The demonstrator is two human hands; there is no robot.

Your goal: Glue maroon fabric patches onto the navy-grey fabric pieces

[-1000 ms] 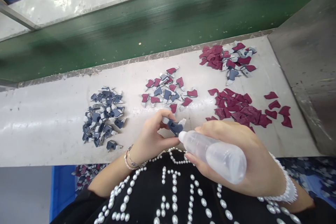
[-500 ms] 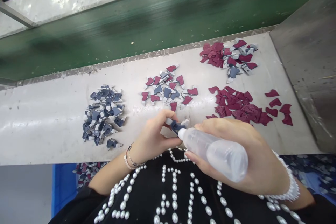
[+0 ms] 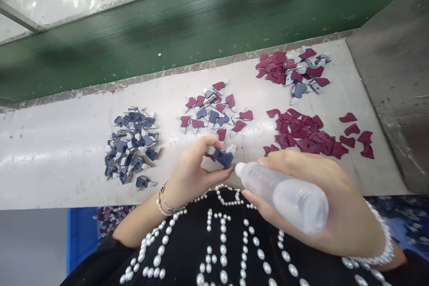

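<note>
My left hand pinches a navy-and-grey cut piece between thumb and fingertips, just above the bench edge. My right hand grips a translucent plastic squeeze bottle, whose tip sits a little right of the piece, not touching it. Navy-and-grey pieces lie in a pile at the left. Maroon-and-grey pieces lie mixed in two piles, and plain maroon pieces lie in a pile at the right.
A green conveyor belt runs behind the white bench, and a steel panel stands at the right. Below the bench are a blue crate and more cut pieces. My black top with pearl beads fills the bottom of the view.
The bottle tip has moved rightward, away from the piece. The piece has risen slightly in my left hand's grip, and the view has shifted slightly.
</note>
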